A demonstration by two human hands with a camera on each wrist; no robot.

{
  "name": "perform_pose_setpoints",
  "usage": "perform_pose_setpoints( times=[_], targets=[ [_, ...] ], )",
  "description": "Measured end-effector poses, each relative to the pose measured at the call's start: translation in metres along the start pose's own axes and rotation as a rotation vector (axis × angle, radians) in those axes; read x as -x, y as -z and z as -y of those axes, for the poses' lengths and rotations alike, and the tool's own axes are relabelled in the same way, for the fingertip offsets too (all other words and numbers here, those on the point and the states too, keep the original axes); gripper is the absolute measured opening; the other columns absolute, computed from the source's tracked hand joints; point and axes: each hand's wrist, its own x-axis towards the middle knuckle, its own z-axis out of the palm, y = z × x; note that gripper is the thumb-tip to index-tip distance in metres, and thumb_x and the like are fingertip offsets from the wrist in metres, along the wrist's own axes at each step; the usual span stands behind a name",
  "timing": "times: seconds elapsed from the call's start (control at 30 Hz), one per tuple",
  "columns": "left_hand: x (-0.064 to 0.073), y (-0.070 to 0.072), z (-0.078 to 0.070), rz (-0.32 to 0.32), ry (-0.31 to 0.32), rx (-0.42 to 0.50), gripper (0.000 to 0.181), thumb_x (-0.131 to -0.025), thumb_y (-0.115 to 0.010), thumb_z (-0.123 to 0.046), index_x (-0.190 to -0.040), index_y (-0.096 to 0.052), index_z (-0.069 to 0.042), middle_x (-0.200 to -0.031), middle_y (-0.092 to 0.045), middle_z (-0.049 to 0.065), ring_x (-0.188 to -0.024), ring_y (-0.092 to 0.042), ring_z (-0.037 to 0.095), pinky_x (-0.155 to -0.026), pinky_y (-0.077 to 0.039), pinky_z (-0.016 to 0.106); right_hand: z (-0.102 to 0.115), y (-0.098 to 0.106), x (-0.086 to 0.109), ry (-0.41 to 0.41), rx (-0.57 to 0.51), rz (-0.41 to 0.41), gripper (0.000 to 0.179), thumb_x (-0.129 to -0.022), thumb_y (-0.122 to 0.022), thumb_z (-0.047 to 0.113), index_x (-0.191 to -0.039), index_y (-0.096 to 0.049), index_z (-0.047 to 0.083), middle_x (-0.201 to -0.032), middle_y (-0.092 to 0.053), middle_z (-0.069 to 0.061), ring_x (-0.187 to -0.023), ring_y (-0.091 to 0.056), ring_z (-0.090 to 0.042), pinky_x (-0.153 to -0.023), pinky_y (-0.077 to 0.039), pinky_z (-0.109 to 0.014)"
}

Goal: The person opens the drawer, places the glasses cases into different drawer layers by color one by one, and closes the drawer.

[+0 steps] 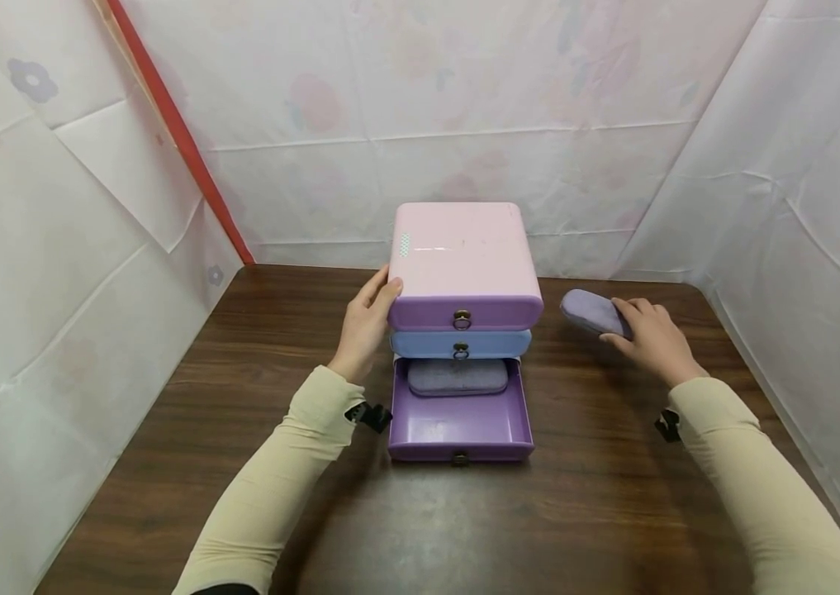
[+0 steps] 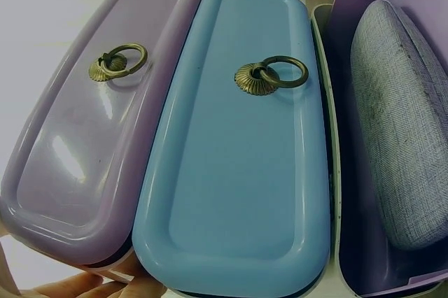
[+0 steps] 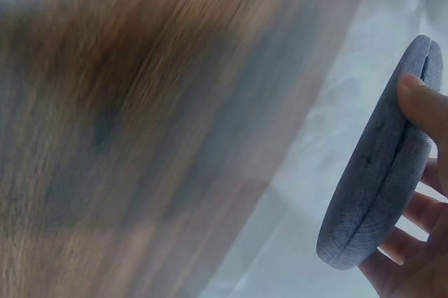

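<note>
A small drawer cabinet [image 1: 464, 248] with a pink top stands mid-table. My left hand [image 1: 366, 329] rests against its left side, thumb at the top edge. Its upper purple drawer [image 1: 420, 314] and blue drawer [image 2: 231, 158] are closed, each with a brass ring pull. The bottom purple drawer [image 1: 457, 426] is pulled out, and a grey glasses case [image 1: 457, 378] lies at its back. To the right of the cabinet, my right hand [image 1: 653, 340] grips a second grey glasses case [image 3: 381, 165] between thumb and fingers, its zip-like seam facing the right wrist camera.
The dark wood table [image 1: 241, 496] extends around the cabinet. White patterned sheets [image 1: 420, 99] hang behind it and at both sides. A red strip [image 1: 182, 132] runs down the back left corner.
</note>
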Motion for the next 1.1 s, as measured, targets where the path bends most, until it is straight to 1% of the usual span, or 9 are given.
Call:
perform_pose_setpoints(
  times=[0.23,0.4,0.5,0.63,0.83,0.97,1.1],
  targets=[
    [-0.001,-0.001,0.000,-0.015,-0.018,0.001,0.056,-0.096,-0.058,-0.045,-0.148,-0.045,-0.028,-0.152,-0.045,0.000,-0.127,-0.053,0.020,-0.107,-0.044,0.038,0.030,0.007,0.026,0.133,0.014,-0.064,0.069,-0.089,-0.073,0.029,-0.144,-0.044,-0.003,-0.130,-0.051,-0.028,-0.113,-0.047,-0.047,-0.088,-0.043,-0.062],
    [-0.001,-0.001,0.000,-0.010,-0.017,0.005,0.057,-0.095,-0.058,-0.045,-0.148,-0.044,-0.028,-0.152,-0.045,0.001,-0.127,-0.053,0.020,-0.107,-0.044,0.039,0.046,0.008,0.043,0.227,0.017,-0.119,0.068,-0.083,-0.078,0.026,-0.139,-0.051,-0.002,-0.124,-0.057,-0.023,-0.109,-0.051,-0.043,-0.085,-0.046,-0.059],
    [-0.001,-0.001,0.000,-0.011,-0.017,0.000,0.057,-0.095,-0.058,-0.045,-0.148,-0.044,-0.028,-0.152,-0.045,0.001,-0.127,-0.053,0.020,-0.107,-0.044,0.039,0.054,0.008,0.051,0.272,0.004,-0.136,0.067,-0.081,-0.080,0.026,-0.137,-0.053,-0.001,-0.122,-0.058,-0.021,-0.108,-0.053,-0.041,-0.085,-0.047,-0.057],
    [0.000,-0.001,0.000,-0.013,-0.017,-0.004,0.057,-0.095,-0.058,-0.045,-0.148,-0.044,-0.029,-0.152,-0.045,0.001,-0.128,-0.053,0.021,-0.107,-0.044,0.039,0.060,0.008,0.058,0.291,-0.019,-0.139,0.068,-0.080,-0.081,0.026,-0.137,-0.054,0.002,-0.123,-0.059,-0.018,-0.109,-0.054,-0.038,-0.085,-0.048,-0.056],
    [0.001,-0.002,0.001,-0.010,-0.015,0.006,0.057,-0.096,-0.058,-0.044,-0.148,-0.044,-0.028,-0.152,-0.044,0.000,-0.128,-0.053,0.021,-0.107,-0.044,0.039,0.064,0.005,0.070,0.300,-0.027,-0.130,0.068,-0.080,-0.081,0.028,-0.138,-0.054,0.005,-0.124,-0.059,-0.015,-0.111,-0.054,-0.035,-0.084,-0.050,-0.054],
    [0.001,-0.003,0.001,-0.009,-0.017,0.019,0.056,-0.096,-0.058,-0.043,-0.148,-0.044,-0.028,-0.152,-0.045,0.001,-0.126,-0.054,0.022,-0.106,-0.045,0.040,0.070,0.005,0.075,0.340,-0.038,-0.147,0.069,-0.078,-0.082,0.027,-0.137,-0.055,0.004,-0.123,-0.060,-0.013,-0.110,-0.055,-0.032,-0.084,-0.051,-0.052],
    [0.001,-0.003,0.001,-0.010,-0.017,0.020,0.056,-0.096,-0.058,-0.042,-0.148,-0.045,-0.027,-0.152,-0.046,0.001,-0.126,-0.054,0.021,-0.106,-0.045,0.039,0.080,0.007,0.078,0.391,-0.036,-0.159,0.069,-0.077,-0.083,0.027,-0.136,-0.056,0.004,-0.121,-0.061,-0.011,-0.108,-0.056,-0.029,-0.084,-0.052,-0.048]
  ],
)
